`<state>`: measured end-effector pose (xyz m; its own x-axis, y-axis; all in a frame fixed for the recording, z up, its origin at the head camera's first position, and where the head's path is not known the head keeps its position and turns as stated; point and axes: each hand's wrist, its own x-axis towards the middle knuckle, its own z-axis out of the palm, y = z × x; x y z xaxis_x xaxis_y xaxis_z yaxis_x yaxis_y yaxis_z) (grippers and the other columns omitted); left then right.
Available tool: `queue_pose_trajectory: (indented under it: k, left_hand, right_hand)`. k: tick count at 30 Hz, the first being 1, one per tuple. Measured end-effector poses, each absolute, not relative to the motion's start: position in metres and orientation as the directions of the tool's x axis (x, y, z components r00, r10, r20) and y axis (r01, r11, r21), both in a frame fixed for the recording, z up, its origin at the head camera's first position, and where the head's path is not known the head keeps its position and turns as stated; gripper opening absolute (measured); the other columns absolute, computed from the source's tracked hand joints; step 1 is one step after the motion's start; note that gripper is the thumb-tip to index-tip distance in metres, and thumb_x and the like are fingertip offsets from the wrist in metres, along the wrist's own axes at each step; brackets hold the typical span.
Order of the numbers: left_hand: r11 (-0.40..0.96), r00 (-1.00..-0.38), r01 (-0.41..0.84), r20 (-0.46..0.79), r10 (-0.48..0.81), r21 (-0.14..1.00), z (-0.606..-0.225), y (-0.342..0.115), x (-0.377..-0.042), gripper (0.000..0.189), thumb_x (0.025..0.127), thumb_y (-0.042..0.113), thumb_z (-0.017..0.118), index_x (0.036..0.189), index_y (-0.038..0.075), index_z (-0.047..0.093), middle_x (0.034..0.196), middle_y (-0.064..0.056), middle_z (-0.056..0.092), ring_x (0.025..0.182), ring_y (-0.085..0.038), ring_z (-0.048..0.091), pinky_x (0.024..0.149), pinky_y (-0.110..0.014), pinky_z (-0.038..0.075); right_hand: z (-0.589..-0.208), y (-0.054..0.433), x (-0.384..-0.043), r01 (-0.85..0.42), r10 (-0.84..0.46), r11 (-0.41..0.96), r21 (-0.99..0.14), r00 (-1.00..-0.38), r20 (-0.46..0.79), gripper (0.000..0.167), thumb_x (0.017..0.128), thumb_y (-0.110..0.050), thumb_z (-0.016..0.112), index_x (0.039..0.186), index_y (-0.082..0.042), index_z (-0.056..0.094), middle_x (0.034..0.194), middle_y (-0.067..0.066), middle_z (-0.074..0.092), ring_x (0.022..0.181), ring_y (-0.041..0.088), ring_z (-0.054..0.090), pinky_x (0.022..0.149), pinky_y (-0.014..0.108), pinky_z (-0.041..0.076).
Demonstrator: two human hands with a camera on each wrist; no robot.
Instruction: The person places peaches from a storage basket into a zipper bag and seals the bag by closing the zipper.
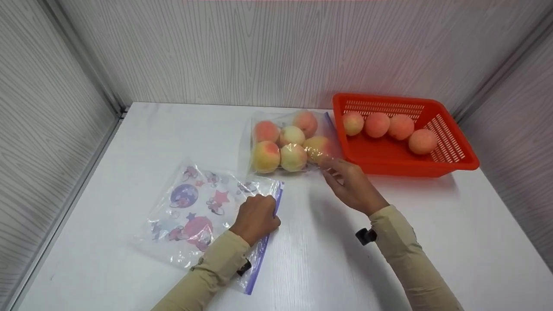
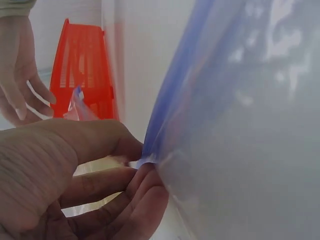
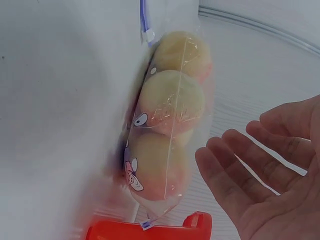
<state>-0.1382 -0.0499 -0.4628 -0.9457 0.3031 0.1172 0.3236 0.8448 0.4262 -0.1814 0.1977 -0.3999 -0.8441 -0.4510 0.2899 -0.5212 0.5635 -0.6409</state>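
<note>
While the left forearm is reaching in from 6 o'clock, the left hand (image 1: pixel 255 218) is resting on the empty printed bag (image 1: pixel 203 211), thumb and fingers (image 2: pixel 125 190) pinching its blue zip edge. The right hand (image 1: pixel 352 183) is stretching toward 11 o'clock, fingers (image 3: pixel 235 175) loosely spread, empty, just beside the filled bag (image 1: pixel 289 142) holding six peaches. Four peaches are lying in the one red basket (image 1: pixel 464 162).

The left hand (image 1: pixel 255 218) covers part of the empty printed bag (image 1: pixel 203 211) and its blue zip edge (the wrist view shows only a blur of plastic). The peaches (image 1: pixel 285 144) overlap one another inside their bag, and the prints stay too small to read.
</note>
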Motion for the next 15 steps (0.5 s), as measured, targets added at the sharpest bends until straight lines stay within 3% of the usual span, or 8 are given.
queue_pose_trajectory:
  k: [7,12,15]
  left_hand:
    - [0.829,-0.929,0.369,0.156,0.334,0.419,-0.463,-0.031,-0.139,0.020,0.070,-0.001,0.069,0.059,0.009,0.056,0.057,-0.004,0.051,0.052,-0.022,0.047,0.045,-0.042,0.047]
    - [0.786,-0.928,0.364,0.123,0.351,0.500,-0.463,-0.027,-0.142,0.022,0.069,-0.001,0.069,0.054,0.011,0.058,0.053,0.002,0.049,0.052,-0.017,0.044,0.044,-0.035,0.041]
    - [0.758,-0.929,0.356,0.124,0.347,0.546,-0.464,-0.027,-0.143,0.019,0.069,0.001,0.071,0.055,0.012,0.062,0.054,0.004,0.051,0.052,-0.015,0.045,0.045,-0.031,0.039]
  right_hand:
    - [-0.410,0.195,-0.176,-0.494,-0.471,0.592,-0.637,-0.853,0.224,0.022,0.099,-0.003,0.063,0.120,-0.001,0.067,0.111,0.013,0.068,0.097,0.028,0.069,0.083,0.042,0.062]
    - [-0.420,0.190,-0.173,-0.487,-0.509,0.622,-0.613,-0.847,0.156,0.023,0.099,-0.004,0.062,0.120,0.004,0.068,0.112,0.018,0.070,0.094,0.029,0.070,0.085,0.044,0.061]
    - [-0.426,0.187,-0.170,-0.426,-0.512,0.621,-0.658,-0.856,0.071,0.027,0.099,-0.004,0.062,0.123,0.008,0.065,0.111,0.019,0.071,0.093,0.030,0.071,0.085,0.043,0.061]
